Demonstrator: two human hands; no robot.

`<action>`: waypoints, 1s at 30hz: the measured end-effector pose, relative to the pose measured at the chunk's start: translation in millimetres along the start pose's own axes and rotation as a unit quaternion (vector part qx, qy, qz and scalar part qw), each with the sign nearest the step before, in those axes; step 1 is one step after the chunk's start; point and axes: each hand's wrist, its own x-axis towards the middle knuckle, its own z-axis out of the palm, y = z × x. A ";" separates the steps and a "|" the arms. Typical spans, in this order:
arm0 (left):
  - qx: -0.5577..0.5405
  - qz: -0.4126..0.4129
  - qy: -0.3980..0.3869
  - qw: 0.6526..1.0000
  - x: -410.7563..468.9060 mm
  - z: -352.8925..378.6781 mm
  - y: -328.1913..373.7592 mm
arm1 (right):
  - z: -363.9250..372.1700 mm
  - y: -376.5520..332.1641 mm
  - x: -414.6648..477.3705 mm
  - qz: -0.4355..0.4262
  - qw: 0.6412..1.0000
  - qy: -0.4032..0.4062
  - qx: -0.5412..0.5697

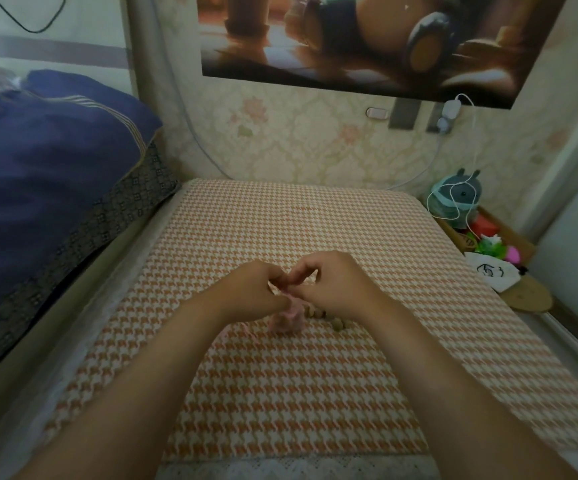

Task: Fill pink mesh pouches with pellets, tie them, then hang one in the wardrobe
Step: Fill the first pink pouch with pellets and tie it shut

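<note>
Likely tying: left hand (256,289) and right hand (332,285) pinch the pouch (286,320) top, its body just beneath them; pellets (336,323) by right wrist. Pull 2 ends evenly, mouth up.

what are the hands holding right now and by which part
The left hand and right hand both pinch the pink mesh pouch at its top, above the filled part.

My only camera rides on my head, wide-angle, facing forward and down along my forearms. My left hand (256,289) and right hand (338,285) sit near mid-frame, close over the table (280,410); the wall poster (367,46) tops the view.
</note>
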 end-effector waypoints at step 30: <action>0.105 0.135 0.002 0.985 64.8 53.9 -37.2 | -14.2 21.0 -9.1 0.053 0.997 -0.037 -0.038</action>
